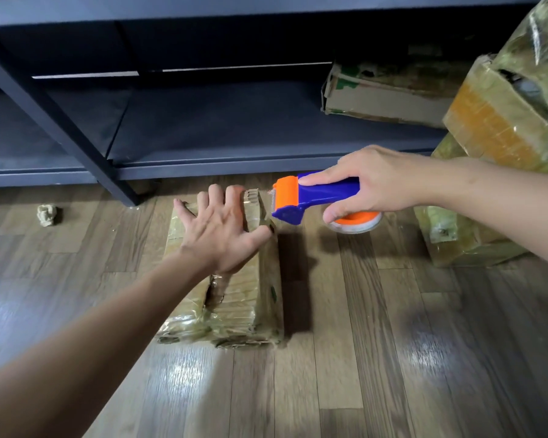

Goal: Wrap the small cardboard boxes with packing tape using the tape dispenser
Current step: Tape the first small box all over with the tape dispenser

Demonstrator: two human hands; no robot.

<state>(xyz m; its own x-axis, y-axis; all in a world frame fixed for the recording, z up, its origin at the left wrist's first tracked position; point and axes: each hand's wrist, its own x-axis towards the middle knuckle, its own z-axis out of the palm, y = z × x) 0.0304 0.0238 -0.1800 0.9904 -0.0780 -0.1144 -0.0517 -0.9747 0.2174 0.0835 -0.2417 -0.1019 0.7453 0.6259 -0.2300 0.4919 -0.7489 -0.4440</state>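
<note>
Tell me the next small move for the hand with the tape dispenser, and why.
Probably ease the tape dispenser leftward and down until its orange roller end meets the cardboard box at the far right corner. The right hand grips it just beside that corner, seemingly short of touching, while the left hand lies flat on the box top, steadying it.

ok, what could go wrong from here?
1. The serrated blade of the tape dispenser in the right hand sits close to the fingers of the left hand on the cardboard box; a slip could nick them.
2. The box top has a tear; new tape may crease or bridge there.
</note>
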